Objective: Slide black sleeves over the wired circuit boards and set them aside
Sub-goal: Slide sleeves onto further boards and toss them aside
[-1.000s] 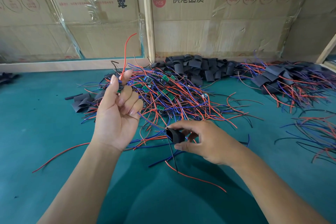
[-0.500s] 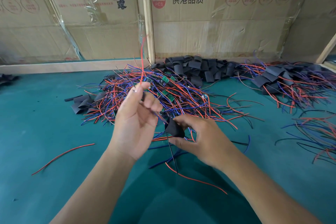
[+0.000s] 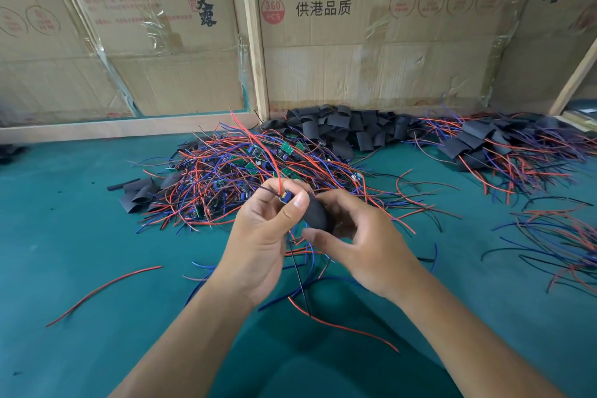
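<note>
Black sleeve (image 3: 316,213), a short soft tube, sits between two hands at the middle of the view, raised above a green table (image 3: 64,236). The right hand (image 3: 361,242) grasps the sleeve, thumb below and fingers curled over it, probably to hold its mouth steady. The left hand (image 3: 258,236) pinches a small board (image 3: 285,196) by its end, thumb and forefinger closed on it, right at the sleeve's mouth. A red wire (image 3: 258,145) rises from the board, and other thin leads hang below the hands. The board seems about to enter the sleeve; how far in it sits cannot be told.

Behind the hands lies a heap of wired boards (image 3: 245,168), red and blue leads tangled with green boards showing, close enough to reach for the next piece. Farther back, against cardboard boxes (image 3: 371,52), is a pile of loose sleeves (image 3: 339,129). To the right, boards already sleeved (image 3: 478,142) form a separate pile, seemingly the set-aside spot. A few more sleeves (image 3: 139,194) lie at the heap's left edge, and a stray red wire (image 3: 106,289) lies on the table near the left forearm.
</note>
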`<state>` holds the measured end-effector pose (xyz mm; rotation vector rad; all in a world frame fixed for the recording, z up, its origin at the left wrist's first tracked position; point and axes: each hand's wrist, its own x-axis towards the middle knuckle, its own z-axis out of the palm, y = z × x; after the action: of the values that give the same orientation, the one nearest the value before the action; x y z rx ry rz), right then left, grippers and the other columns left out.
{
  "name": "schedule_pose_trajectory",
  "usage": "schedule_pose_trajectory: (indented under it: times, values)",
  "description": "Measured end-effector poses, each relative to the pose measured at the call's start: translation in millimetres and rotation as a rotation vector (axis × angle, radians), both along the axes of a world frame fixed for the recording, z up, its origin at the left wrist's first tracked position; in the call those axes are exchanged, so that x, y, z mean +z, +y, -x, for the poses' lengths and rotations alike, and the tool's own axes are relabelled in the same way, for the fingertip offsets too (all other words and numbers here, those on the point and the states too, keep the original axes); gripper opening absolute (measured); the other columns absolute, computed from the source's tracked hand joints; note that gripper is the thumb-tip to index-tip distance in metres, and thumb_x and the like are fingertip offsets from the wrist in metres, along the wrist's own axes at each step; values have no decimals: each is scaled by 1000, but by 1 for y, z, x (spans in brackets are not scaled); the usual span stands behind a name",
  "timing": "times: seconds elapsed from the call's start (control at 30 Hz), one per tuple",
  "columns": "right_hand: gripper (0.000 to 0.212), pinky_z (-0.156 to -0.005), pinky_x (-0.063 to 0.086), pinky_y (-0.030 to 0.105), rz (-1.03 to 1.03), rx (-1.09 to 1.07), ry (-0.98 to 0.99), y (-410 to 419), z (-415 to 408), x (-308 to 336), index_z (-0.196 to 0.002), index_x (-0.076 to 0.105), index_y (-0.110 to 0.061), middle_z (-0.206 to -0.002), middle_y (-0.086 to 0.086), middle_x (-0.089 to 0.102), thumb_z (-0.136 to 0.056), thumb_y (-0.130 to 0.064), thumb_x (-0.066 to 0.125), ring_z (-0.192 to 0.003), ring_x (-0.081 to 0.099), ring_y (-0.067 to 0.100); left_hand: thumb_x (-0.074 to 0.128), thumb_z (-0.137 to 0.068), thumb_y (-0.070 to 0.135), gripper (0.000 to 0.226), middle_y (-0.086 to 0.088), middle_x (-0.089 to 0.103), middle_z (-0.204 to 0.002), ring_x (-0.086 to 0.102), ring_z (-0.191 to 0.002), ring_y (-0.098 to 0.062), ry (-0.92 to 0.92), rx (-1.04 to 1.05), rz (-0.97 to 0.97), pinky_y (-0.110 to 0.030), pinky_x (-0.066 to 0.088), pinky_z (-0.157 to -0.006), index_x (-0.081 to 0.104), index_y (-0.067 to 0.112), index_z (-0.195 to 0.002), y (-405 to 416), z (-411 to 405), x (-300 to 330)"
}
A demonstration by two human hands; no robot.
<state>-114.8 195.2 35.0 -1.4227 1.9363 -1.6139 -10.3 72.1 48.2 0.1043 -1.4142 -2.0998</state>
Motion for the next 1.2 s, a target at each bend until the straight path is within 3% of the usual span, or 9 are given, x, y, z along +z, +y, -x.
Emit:
schedule_pose_trajectory:
  times: [0.1,0.2,0.3,0.57,0.73,0.9,1.03,1.2]
  values:
    - [30,-76,55,36,-21,-3,18,1,2,2,-115,63,-31,-98,-10,71,-86,-33,72,-82,66,12,80,-78,23,12,2,62,-84,54,-79,-11,-28,70,114,-17,46,-74,68,28,-80,-2,0,-2]
    - [35,-84,54,45,-24,-26,43,1,6,1,-120,63,-30,-103,-8,71,-86,-34,71,-94,67,18,67,-88,25,6,5,63,-85,52,-72,-4,-37,112,172,-15,43,-70,73,24,-85,-4,1,-2]
    - [33,-88,52,38,2,-26,60,3,12,2,-120,63,-30,-105,-10,71,-88,-30,71,-97,66,14,64,-90,30,13,0,60,-91,46,-69,-9,-64,111,172,-20,39,-68,76,23,-90,-7,1,-1]
    - [34,-86,47,18,-71,-21,206,9,23,5,-121,58,-43,-108,-21,68,-88,-45,68,-101,64,8,78,-82,25,8,2,64,-77,58,-70,-12,-12,190,303,-19,49,-69,70,24,-84,-14,-2,-3]
    - [35,-87,48,23,-102,-17,235,11,24,5,-121,55,-45,-107,-19,69,-88,-46,67,-100,64,8,79,-77,31,14,2,65,-77,59,-73,-13,-25,172,272,-18,48,-71,71,23,-85,-18,-3,-3]
    - [36,-86,48,21,-76,-3,220,11,24,5,-124,61,-37,-109,-18,70,-90,-43,67,-100,65,8,81,-75,22,18,-2,69,-84,62,-76,-11,-34,93,256,-16,48,-72,74,19,-92,-22,-4,-2]
    - [37,-81,45,14,-61,1,218,12,25,6,-124,63,-35,-106,-21,69,-89,-45,67,-96,65,4,80,-79,14,15,-4,72,-85,64,-78,-12,-38,115,311,-17,49,-74,74,18,-93,-27,-6,-4]
    - [35,-75,40,7,-58,-35,245,13,26,5,-123,63,-36,-100,-29,67,-90,-45,68,-85,61,-3,82,-79,19,16,-3,73,-87,64,-79,-11,-60,155,343,-17,50,-73,74,18,-93,-28,-4,-5]
